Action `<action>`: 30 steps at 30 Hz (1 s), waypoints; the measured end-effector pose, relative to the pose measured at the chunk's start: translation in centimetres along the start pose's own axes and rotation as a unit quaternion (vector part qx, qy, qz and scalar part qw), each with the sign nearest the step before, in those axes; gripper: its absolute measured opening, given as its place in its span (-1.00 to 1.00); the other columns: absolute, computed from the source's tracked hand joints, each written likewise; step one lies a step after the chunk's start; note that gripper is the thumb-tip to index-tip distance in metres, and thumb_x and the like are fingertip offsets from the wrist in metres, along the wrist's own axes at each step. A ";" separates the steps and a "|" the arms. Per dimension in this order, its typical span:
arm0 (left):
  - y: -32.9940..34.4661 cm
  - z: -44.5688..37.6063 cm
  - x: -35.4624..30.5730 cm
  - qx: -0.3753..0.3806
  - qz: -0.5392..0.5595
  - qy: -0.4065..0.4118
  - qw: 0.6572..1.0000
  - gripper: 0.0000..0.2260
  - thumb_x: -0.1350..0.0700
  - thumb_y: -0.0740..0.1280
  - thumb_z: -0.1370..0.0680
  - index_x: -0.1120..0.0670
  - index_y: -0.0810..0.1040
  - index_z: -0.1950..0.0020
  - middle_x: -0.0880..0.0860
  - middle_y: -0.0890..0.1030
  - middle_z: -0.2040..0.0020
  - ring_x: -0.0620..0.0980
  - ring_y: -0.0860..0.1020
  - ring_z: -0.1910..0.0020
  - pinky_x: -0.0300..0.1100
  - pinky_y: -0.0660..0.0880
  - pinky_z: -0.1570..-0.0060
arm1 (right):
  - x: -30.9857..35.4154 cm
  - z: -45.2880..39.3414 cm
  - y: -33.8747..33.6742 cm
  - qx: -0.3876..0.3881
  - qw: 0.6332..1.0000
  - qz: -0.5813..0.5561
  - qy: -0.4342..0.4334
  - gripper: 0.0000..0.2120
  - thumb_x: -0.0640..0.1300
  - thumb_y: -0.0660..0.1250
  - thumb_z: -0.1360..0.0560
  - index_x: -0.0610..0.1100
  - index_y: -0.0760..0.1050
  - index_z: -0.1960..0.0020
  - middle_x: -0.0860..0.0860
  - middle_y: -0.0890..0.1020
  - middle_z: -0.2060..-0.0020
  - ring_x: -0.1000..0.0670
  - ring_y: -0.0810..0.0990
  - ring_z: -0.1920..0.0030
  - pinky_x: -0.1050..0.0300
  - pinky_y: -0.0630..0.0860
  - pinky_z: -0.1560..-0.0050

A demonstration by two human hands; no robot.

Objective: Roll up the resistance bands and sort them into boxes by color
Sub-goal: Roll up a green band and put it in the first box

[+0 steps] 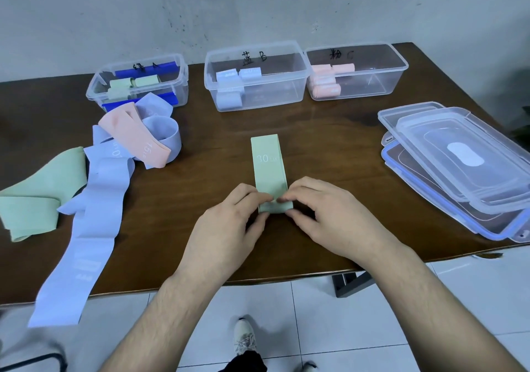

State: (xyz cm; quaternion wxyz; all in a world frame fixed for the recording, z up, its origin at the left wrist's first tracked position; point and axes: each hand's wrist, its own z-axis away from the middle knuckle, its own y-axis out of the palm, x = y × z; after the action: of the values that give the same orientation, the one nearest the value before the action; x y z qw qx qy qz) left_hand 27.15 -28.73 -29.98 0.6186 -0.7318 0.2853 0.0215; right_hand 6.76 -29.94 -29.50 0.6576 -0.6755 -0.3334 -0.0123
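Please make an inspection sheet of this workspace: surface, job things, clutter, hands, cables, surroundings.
Surface: brown wooden table.
Job things: green band marked 30 LB lies flat, near end being rolled; green box, blue box and pink box hold rolls; unrolled bands piled at left.
Clutter: stacked lids at right.
Hands: left hand and right hand pinch the band's near end.
Cables: nothing seen.
Surroundings: marked grey wall, white tiled floor.
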 end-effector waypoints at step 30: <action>-1.0 2.8 -2.3 0.026 -0.054 0.038 0.998 -0.83 0.03 0.43 -0.52 -0.09 0.62 -0.10 -0.20 0.55 -0.01 -0.11 0.57 0.32 -0.41 0.26 0.46 | 0.8 3.6 -0.1 0.010 0.999 0.024 -0.027 -0.75 -0.03 0.35 -0.58 -0.01 0.60 -0.23 0.15 0.59 -0.07 0.08 0.49 -0.02 0.18 0.50 -0.10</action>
State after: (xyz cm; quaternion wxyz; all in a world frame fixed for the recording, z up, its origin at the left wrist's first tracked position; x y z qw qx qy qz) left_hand 26.54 -25.22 -28.85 0.6263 -0.7302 0.2690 -0.0467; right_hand 5.79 -26.41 -29.54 0.6554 -0.6766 -0.3347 0.0256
